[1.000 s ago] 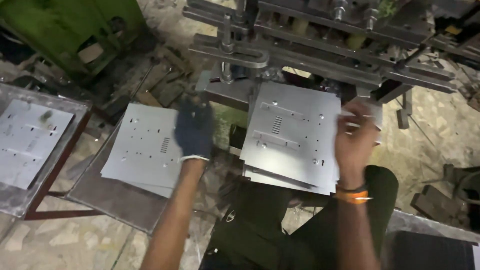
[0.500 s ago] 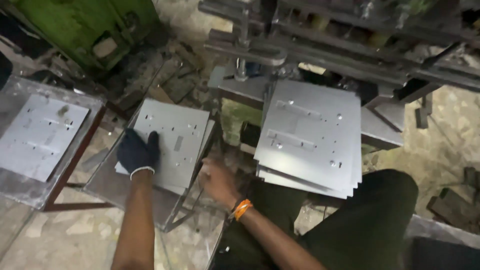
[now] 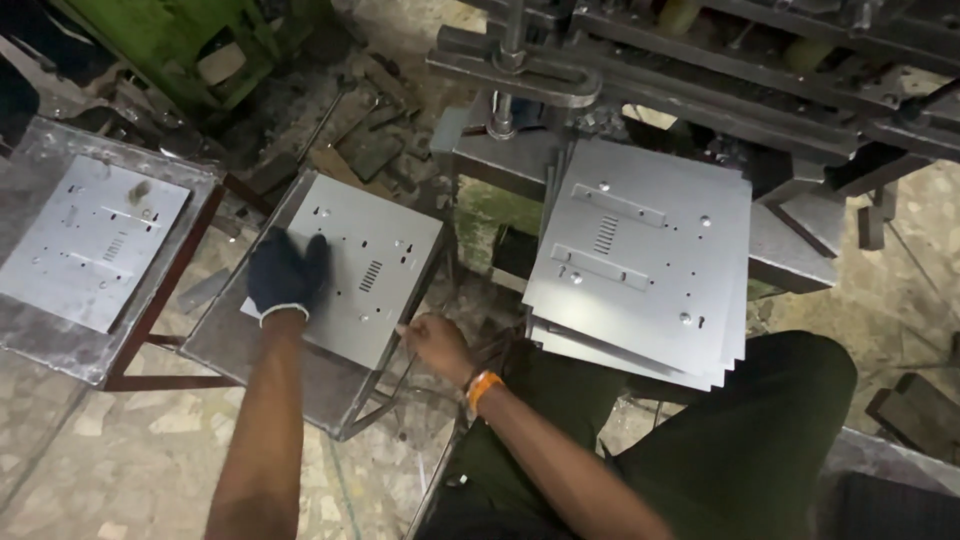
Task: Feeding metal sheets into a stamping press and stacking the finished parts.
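My left hand (image 3: 287, 276), in a dark glove, lies flat on the left edge of a punched grey metal sheet (image 3: 370, 262) that tops a small stack on a low metal stand (image 3: 225, 345). My bare right hand (image 3: 433, 343), with an orange wristband, grips that sheet's near right edge. A second stack of similar sheets (image 3: 645, 255) rests to the right, over my lap and against the press.
A press machine (image 3: 700, 60) spans the top right. Another punched sheet (image 3: 88, 240) lies on a metal tray (image 3: 30, 345) at far left. Green machinery (image 3: 190, 40) and metal scraps sit at the top left. My dark green trouser legs (image 3: 740, 440) fill the lower right.
My right hand left the right-hand stack and came down to the left sheet's near edge. The gloved left hand shifted left across that sheet. The view moved closer and leftward.
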